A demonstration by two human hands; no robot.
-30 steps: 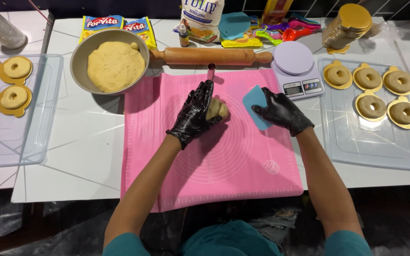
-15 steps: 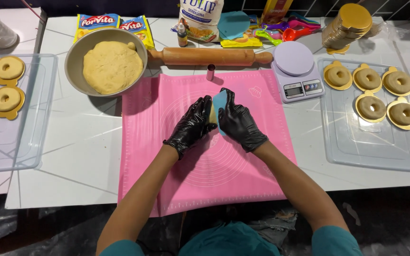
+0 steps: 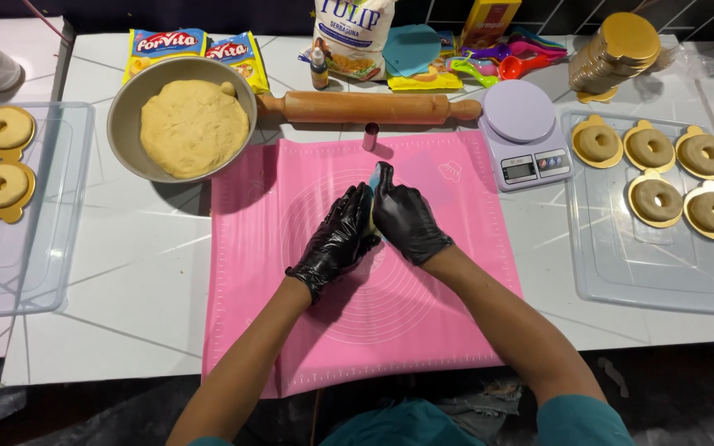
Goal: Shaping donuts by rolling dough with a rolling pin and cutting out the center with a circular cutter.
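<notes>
Pressed between the two black-gloved palms, a pale dough piece (image 3: 371,221) shows only as a sliver, and the blue scraper (image 3: 376,175) peeks out above the fingers, mostly hidden; the left hand (image 3: 339,238) and right hand (image 3: 407,219) meet over the middle of the pink silicone mat (image 3: 249,272), both closed around that dough (forearms angled inward); the metal bowl (image 3: 130,97) holds a dough mound (image 3: 193,125); the clear tray (image 3: 621,272) carries ring-shaped pastries (image 3: 656,198) on gold boards.
</notes>
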